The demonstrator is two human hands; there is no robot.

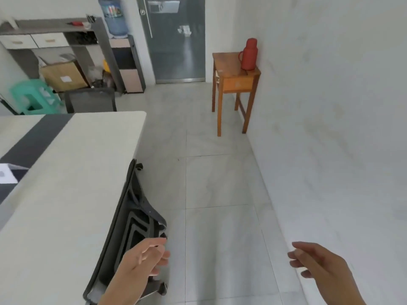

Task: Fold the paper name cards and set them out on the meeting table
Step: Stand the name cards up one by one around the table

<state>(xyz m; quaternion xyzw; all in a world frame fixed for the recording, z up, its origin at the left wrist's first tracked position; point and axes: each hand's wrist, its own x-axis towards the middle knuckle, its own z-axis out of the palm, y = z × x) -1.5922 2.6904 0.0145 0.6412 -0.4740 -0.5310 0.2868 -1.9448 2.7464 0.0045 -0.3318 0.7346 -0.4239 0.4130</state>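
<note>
Beside the meeting table (pixel 72 172), a black chair (pixel 136 216); both hands empty.

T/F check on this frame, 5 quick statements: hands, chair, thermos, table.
1. Both hands are empty. True: neither the left hand nor the right hand holds anything.
2. The red thermos stands on the floor. False: it stands on the small wooden side table by the wall.
3. A black chair is pushed against the meeting table. True.
4. The right hand rests on the meeting table. False: it hangs over the floor, apart from it.
5. A folded white card shows at the table's left edge of view. True, though blurred.
</note>
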